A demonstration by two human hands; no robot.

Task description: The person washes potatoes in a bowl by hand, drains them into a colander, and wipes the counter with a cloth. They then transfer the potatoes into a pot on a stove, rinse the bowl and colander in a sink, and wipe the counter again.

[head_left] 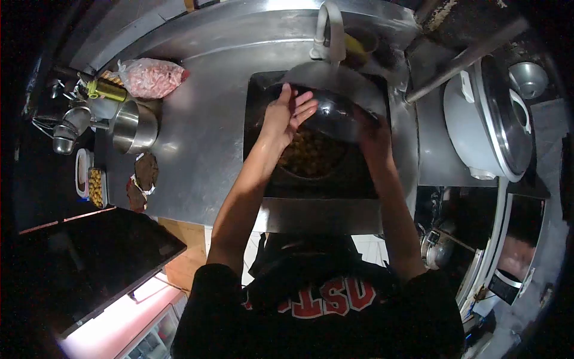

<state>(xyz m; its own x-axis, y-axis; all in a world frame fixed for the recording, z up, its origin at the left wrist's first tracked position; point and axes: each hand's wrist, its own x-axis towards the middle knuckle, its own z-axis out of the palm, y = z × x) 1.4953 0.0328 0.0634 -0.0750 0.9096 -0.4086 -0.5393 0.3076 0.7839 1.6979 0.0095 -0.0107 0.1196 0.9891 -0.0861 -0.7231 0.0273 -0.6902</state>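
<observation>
Bowl, round shiny metal [332,113], tilted over brown chunks [311,154] in dark rectangular sink [257,90]; left hand [289,113] open by it, right hand [375,139] at rim, blurred, grip unclear; loose hold could drop it.

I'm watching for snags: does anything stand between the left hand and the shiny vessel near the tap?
Nothing visible does: the open left hand is right at the left side of the shiny vessel; contact is unclear.
</observation>
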